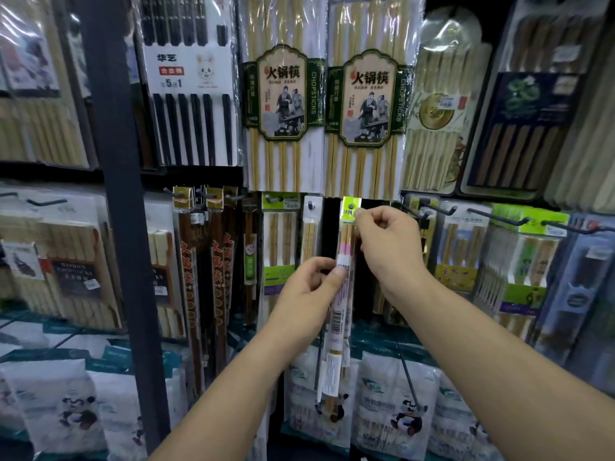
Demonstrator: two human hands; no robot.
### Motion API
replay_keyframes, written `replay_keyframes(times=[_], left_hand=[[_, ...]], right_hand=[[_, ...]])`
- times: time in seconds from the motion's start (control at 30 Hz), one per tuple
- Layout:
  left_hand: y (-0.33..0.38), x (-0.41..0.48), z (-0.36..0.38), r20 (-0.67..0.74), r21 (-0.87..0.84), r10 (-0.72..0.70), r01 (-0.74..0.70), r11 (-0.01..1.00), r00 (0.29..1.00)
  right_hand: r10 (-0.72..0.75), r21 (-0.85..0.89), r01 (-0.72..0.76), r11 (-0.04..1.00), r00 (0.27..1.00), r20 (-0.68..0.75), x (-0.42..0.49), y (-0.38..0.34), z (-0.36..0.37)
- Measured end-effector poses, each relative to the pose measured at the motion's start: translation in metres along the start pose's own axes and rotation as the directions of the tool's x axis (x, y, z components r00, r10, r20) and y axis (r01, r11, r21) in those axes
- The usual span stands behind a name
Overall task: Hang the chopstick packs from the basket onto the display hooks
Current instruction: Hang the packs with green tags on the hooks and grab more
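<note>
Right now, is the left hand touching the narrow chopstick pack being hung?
Touching. The head view shows the left hand pinching the chopstick pack at its middle, thumb on the front; the right hand pinches its top.

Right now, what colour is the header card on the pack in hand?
Lime green header card on the held chopstick pack; head view shows it.

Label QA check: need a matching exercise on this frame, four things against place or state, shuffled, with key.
Things:
1. left hand
2. right hand
3. black chopsticks
4. panda bags

Place or state:
A. lowest row
B. pinches the pack near its top
C. hang top left, on a white card
D. holds the pack at mid-length

Pairs: 1-D; 2-B; 3-C; 4-A
</note>
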State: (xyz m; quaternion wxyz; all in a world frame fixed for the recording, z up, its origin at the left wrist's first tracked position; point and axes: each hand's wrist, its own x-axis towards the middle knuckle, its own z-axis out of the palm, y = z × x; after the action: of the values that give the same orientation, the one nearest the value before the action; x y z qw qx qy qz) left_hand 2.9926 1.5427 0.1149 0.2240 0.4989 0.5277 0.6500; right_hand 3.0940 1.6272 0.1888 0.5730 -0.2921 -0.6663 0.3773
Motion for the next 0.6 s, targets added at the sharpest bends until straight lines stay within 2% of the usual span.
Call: replay_keyframes(times=[0.37, 0.43, 0.5, 0.6], left_hand=[[-0.01, -0.002, 0.002, -0.031, 0.05, -0.018, 0.02, 0.999, 0.999], [-0.011, -0.003, 0.001, -0.038, 0.157, -0.009, 0.015, 0.987, 0.999], [-0.01, -0.004, -0.001, -0.034, 0.342, 0.053, -0.038, 0.939, 0.998], [-0.006, -0.004, -0.005, -0.018, 0.61, 0.2, -0.148, 0.778, 0.98]], right_hand=[[-0.023, -0.053, 0.022, 0.998, 1.0, -0.012, 0.004, 0.017, 0.001], [-0.044, -0.071, 0.044, 0.996, 0.999, -0.004, 0.001, 0.019, 0.0], [-0.072, -0.101, 0.073, 0.992, 0.997, 0.007, -0.002, 0.023, -0.003], [-0.094, -0.11, 0.096, 0.989, 0.995, 0.024, -0.008, 0.029, -0.008]])
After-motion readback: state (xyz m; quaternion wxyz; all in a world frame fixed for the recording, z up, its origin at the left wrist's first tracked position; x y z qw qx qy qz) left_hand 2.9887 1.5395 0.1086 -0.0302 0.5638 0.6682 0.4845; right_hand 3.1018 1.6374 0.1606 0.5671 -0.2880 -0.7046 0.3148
